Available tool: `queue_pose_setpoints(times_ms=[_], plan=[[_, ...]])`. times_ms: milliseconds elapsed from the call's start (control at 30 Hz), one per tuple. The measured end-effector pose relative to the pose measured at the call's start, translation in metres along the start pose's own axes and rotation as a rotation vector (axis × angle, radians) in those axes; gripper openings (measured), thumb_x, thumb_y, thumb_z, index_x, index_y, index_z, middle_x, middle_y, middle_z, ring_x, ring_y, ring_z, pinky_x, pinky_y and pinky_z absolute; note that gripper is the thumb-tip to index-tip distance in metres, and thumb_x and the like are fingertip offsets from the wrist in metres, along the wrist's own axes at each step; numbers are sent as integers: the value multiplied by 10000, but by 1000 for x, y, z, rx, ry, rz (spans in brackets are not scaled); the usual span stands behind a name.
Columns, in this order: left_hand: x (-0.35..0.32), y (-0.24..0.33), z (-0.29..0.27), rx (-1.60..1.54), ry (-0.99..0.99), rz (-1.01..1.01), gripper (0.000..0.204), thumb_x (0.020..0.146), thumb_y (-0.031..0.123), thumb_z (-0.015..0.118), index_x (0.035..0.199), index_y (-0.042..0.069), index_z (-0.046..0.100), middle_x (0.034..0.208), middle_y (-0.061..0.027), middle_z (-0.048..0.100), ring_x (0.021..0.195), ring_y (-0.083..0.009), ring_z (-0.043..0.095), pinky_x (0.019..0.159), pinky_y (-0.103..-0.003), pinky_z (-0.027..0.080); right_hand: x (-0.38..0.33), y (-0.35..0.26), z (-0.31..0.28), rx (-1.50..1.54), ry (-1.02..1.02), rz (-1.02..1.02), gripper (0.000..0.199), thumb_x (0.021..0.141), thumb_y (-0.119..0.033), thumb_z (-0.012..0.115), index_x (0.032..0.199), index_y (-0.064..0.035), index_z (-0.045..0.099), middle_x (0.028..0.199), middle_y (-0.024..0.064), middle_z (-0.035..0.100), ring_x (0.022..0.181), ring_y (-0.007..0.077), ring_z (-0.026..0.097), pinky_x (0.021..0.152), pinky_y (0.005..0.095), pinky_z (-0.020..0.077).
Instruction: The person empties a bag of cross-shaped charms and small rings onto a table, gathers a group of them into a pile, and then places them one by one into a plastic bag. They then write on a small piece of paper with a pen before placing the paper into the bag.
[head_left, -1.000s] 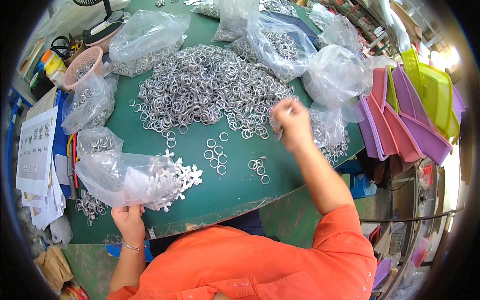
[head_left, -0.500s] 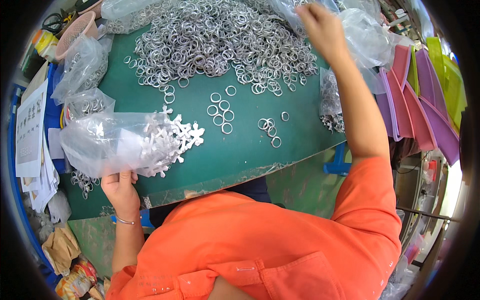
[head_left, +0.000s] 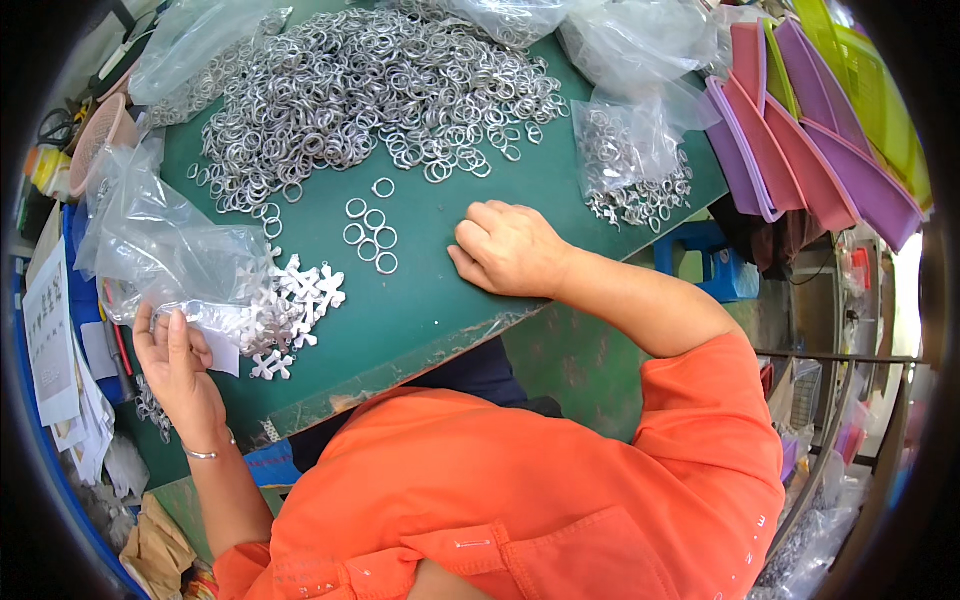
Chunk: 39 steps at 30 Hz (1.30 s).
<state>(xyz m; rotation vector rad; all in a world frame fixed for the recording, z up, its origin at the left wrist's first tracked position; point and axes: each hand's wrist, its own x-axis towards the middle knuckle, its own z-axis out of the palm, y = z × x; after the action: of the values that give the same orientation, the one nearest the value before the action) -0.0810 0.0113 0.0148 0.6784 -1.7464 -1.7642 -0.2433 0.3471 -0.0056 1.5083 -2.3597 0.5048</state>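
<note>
The right hand (head_left: 510, 248) drew back; the clear bag (head_left: 185, 262) slants lengthwise, pointing lower right.

Bright, even light covers the table (head_left: 430, 305), with soft shadows. Far right of the table, a patch burns out to white. Glints streak the plastic bag (head_left: 165, 240) on the table's left. The ring pile (head_left: 350, 110) on the table looks fairly sharp; well outside the table, lines bow and corners fall black.

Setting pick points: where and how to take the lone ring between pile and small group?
Pinch the lone ring at opposite outer edges, likely best from above and right: it looks flat and round, with the small group nearer and partly left.
</note>
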Motion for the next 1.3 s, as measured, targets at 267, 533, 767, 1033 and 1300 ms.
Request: queue_pose_setpoints(times_ms=[267, 533, 767, 1033, 1300], plan=[[-20, 6, -15, 206, 31, 326, 535, 875, -36, 572, 1362, 2, 356, 1110, -69, 505, 786, -66, 473, 636, -184, 395, 46, 42, -21, 205, 243, 302, 191, 804, -135, 657, 700, -33, 533, 664, 146, 583, 602, 325, 603, 548, 383, 493], [-40, 15, 4, 532, -135, 364, 494, 749, -19, 709, 1202, 19, 516, 1062, -62, 516, 803, -112, 495, 699, -237, 430, 170, 212, -75, -301, 547, 286, 249, 852, -280, 671, 922, -41, 679, 811, 186, 642, 768, 318, 636, 746, 394, 493], [-23, 15, 12, 891, -249, 626, 456, 658, 79, 789, 1049, 5, 567, 1070, -155, 515, 944, -308, 538, 847, -372, 456, 108, 51, -69, 446, -546, 522, 171, 795, -138, 690, 878, 2, 637, 772, 125, 627, 688, 191, 593, 633, 344, 469], [4, 10, 45, 921, -83, 754, 834, 580, 245, 861, 1266, 38, 435, 1197, -182, 431, 1084, -369, 447, 938, -458, 365, 35, -9, -46, 411, -644, 304, 190, 701, -42, 737, 813, -25, 584, 830, 152, 581, 800, 364, 604, 698, 442, 488], [41, 16, 74, 922, 55, 851, 971, 618, 282, 842, 1387, 42, 299, 1320, -183, 358, 1212, -361, 369, 1004, -500, 267, 130, 105, -78, 115, 259, 450, 122, 812, -129, 700, 860, -23, 660, 787, 73, 655, 685, 153, 592, 653, 285, 479]])
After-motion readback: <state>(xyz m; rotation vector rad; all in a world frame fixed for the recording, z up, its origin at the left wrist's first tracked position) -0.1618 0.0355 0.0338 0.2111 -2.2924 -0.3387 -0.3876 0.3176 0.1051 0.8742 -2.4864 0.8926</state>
